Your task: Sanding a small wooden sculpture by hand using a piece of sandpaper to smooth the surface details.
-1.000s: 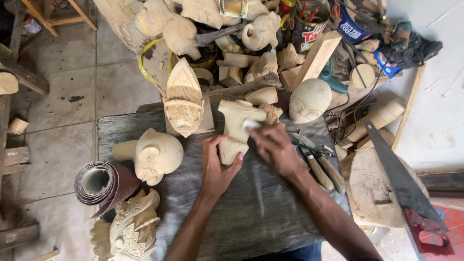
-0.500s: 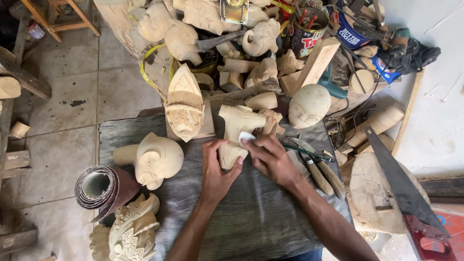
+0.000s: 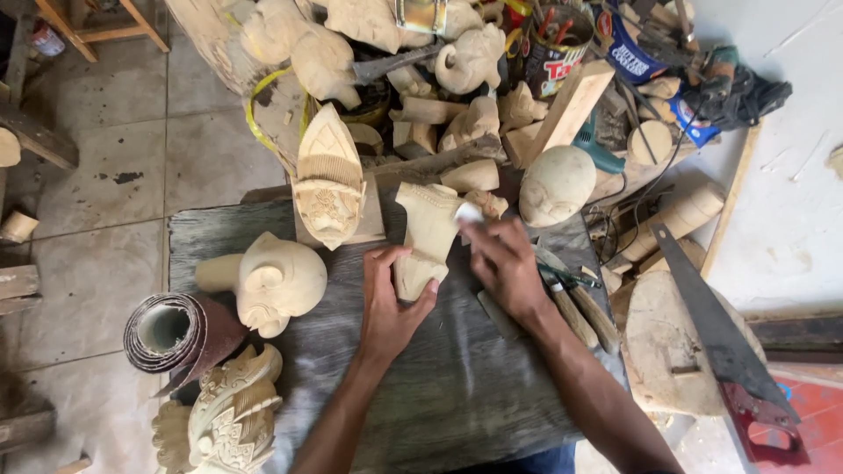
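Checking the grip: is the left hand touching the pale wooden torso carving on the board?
Touching. The head view shows the left hand wrapped around the lower end of the torso carving, thumb and fingers pressed against the wood.

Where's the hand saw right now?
In the head view the hand saw lies at the far right, its blade slanting across the round wooden block, right of the right hand and the chisels.

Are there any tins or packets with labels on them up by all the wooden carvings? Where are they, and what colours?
Round tin: top middle, behind the carvings; red and black label with pale lettering; tools stick out.
Blue container: right of the tin, top edge; dark blue with white print.
Small blue packet: far right, under a dark cloth; partly hidden.
No screens or signs.
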